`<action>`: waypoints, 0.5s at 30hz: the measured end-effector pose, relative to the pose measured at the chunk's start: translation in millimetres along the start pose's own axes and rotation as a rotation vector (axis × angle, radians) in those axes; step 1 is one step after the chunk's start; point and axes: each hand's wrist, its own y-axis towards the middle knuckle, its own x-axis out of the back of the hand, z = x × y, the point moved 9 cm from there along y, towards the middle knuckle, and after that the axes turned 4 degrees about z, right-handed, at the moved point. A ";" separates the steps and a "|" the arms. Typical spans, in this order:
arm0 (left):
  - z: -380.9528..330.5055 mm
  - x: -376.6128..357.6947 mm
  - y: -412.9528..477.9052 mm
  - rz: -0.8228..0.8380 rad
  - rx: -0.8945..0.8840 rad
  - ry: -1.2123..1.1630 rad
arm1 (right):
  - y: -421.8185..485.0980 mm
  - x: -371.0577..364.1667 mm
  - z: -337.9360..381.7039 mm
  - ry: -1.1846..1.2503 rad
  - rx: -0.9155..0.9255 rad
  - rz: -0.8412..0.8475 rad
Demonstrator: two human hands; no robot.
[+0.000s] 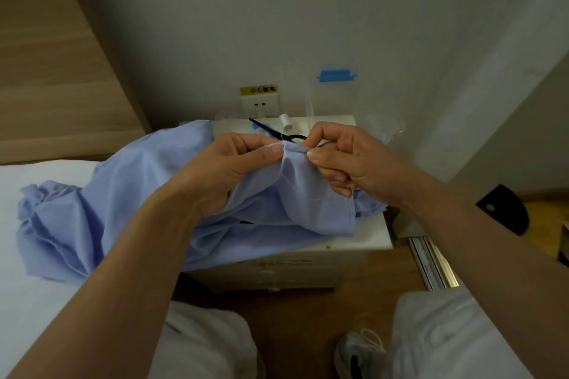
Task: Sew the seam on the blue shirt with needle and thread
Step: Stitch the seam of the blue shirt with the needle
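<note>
Pinching: shirt [261, 218] seam, raised over the nightstand [369, 241]; your left hand [228, 166] and right hand [351, 160] each grip the fold, thumb on forefinger. Needle not discernible. Risk: fingertips nearly meet, so a push could prick your left thumb.

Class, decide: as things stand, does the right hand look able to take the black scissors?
Likely not yet: the right hand pinches the blue shirt; the scissors lie close behind it, uncovered.
</note>
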 end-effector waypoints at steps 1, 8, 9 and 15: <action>0.0 -0.1 -0.1 0.001 0.001 -0.018 | -0.1 -0.8 0.1 -0.002 0.009 -0.002; 2.9 -8.4 1.4 0.025 0.023 -0.060 | 1.7 -5.1 2.2 -0.040 0.054 -0.026; 1.8 -7.0 1.7 0.012 0.013 -0.058 | 2.2 -3.3 2.7 -0.031 0.055 -0.047; 1.3 -9.6 1.4 0.035 0.004 -0.050 | 3.7 -5.2 2.6 -0.019 0.033 -0.055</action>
